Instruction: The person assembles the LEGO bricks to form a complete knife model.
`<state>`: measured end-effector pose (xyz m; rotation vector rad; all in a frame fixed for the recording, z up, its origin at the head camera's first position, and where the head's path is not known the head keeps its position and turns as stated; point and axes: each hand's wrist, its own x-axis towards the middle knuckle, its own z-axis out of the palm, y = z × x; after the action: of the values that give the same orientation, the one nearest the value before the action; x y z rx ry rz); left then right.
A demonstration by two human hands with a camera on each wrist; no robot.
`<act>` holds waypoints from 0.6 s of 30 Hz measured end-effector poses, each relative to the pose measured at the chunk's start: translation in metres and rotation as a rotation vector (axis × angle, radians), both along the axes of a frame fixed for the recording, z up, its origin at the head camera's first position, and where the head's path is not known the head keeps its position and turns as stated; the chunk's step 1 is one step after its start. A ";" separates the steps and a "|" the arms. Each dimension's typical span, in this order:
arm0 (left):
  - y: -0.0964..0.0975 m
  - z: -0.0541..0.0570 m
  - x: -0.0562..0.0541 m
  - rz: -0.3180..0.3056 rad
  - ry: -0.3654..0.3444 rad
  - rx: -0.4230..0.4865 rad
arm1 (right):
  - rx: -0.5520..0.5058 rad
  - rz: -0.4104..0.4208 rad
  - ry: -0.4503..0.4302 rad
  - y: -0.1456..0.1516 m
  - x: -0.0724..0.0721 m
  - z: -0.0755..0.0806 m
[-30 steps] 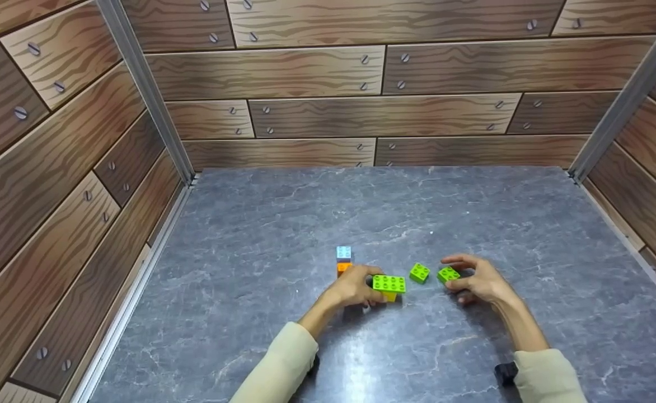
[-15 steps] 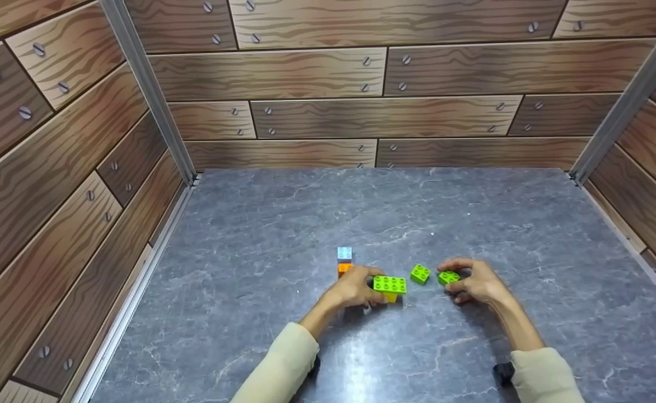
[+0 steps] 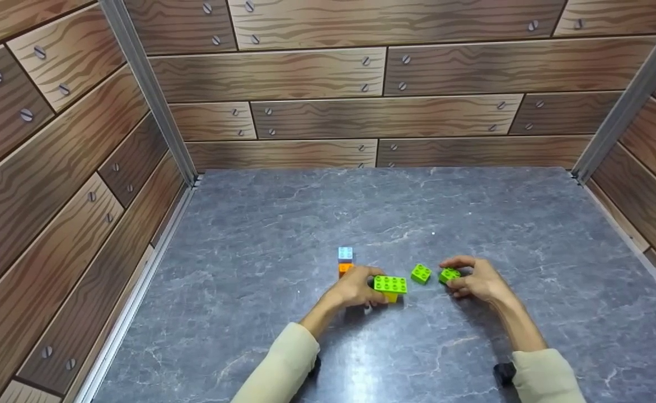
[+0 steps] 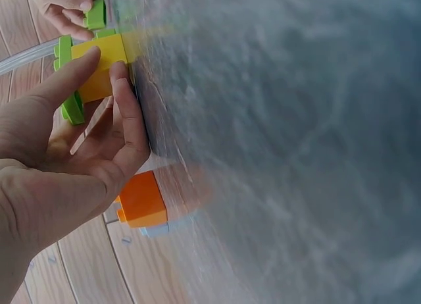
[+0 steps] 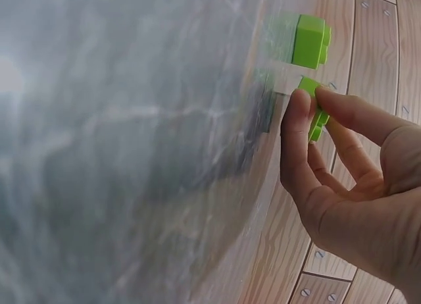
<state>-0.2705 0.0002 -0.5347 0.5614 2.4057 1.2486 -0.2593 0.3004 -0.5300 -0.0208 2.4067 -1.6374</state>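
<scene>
My left hand grips a small stack on the table: a long green toy building brick on top of a yellow brick. In the left wrist view, the thumb lies across the yellow brick's side. My right hand pinches a small square green brick between thumb and fingers; the fingertips partly cover it in the right wrist view. Another small green brick sits between the hands, touched by neither. Beyond the left hand are a light blue brick and an orange brick, partly hidden in the head view.
The grey marbled tabletop stretches to a back wall with a wood-plank print. Similar panels close off both sides, with metal posts at the corners. Both forearms wear light sleeves.
The right hand's fingers have shifted slightly and drawn closer around the small green brick. My left hand and its stack stay in place; the head view has moved a little.
</scene>
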 end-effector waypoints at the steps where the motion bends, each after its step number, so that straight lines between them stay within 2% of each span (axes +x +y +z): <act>1: 0.000 0.000 0.000 0.000 0.001 -0.003 | 0.006 -0.004 -0.002 0.000 0.000 0.001; 12: 0.000 0.000 0.001 0.008 -0.021 0.024 | 0.040 -0.019 -0.009 0.000 0.003 0.007; 18: -0.001 -0.001 0.001 0.006 -0.017 0.024 | 0.008 -0.023 0.008 -0.003 0.003 0.009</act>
<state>-0.2695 -0.0003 -0.5355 0.5488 2.3838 1.2810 -0.2561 0.2977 -0.5211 0.0013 2.4278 -1.6405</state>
